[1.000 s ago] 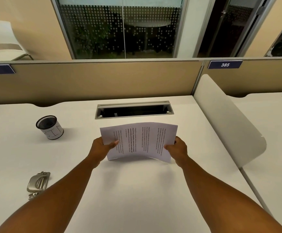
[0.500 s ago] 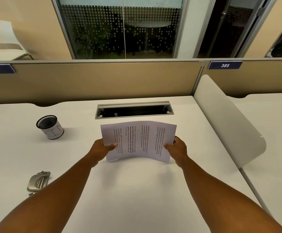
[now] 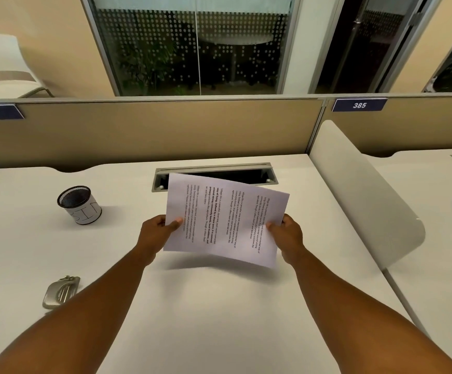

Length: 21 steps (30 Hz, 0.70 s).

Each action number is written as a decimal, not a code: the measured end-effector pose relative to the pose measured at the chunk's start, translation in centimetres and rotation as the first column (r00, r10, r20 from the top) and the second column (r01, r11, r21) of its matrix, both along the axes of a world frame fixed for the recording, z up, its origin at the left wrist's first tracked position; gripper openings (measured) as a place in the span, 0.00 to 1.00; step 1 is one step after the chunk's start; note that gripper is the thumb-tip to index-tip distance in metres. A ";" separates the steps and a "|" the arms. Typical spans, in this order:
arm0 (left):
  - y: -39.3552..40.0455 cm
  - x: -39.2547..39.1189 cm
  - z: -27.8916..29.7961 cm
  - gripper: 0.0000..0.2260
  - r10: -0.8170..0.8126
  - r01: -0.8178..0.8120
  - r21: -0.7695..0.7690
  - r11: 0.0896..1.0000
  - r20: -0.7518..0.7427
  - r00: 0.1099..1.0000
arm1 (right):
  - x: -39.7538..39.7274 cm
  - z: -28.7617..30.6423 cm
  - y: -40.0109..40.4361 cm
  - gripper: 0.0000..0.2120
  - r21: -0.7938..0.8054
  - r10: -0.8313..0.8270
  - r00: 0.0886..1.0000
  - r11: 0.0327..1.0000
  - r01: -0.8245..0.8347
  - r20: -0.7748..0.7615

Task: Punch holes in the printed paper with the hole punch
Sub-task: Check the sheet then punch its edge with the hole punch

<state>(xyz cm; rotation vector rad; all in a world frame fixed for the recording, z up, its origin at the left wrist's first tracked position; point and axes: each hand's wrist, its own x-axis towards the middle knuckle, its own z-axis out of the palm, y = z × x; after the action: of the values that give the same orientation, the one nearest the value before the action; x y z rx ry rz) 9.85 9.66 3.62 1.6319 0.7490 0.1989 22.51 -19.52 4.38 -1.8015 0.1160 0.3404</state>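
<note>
The printed paper (image 3: 224, 220) is held in the air above the middle of the white desk (image 3: 219, 319), its text lines running sideways. My left hand (image 3: 156, 236) pinches its left edge with the thumb on top. My right hand (image 3: 286, 236) pinches the right edge the same way. The sheet tilts, its right side a little lower. The silver hole punch (image 3: 60, 292) lies on the desk at the near left, partly behind my left forearm, well apart from the paper.
A black mesh pen cup (image 3: 79, 205) with a white label stands at the left. A cable slot (image 3: 214, 175) opens in the desk behind the paper. A curved white divider (image 3: 362, 201) bounds the desk on the right, a tan partition (image 3: 149, 130) at the back.
Both hands have raised the paper higher off the desk and tilted it more upright, so its top edge now covers part of the cable slot. The hole punch has not moved.
</note>
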 end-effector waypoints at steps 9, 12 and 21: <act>-0.3 0.8 0.5 0.18 0.171 -0.135 -0.310 0.941 0.093 0.981 | 0.2 -0.2 0.1 0.14 0.296 -0.035 0.972 0.949 0.105 -0.232; -1.1 1.5 1.2 0.19 0.205 -0.116 -0.418 0.901 0.175 0.963 | 0.1 -0.2 0.5 0.16 0.394 0.009 0.957 0.912 0.111 -0.291; -4.1 3.1 2.7 0.17 0.156 -0.005 -0.440 0.898 0.308 0.938 | 0.1 -0.2 1.8 0.18 0.511 0.107 0.926 0.854 0.101 -0.362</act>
<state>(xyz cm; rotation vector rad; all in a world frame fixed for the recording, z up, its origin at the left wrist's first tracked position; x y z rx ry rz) 12.99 5.58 6.34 1.1024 0.5485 0.3375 22.65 -17.71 4.14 -1.1758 0.2659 0.6569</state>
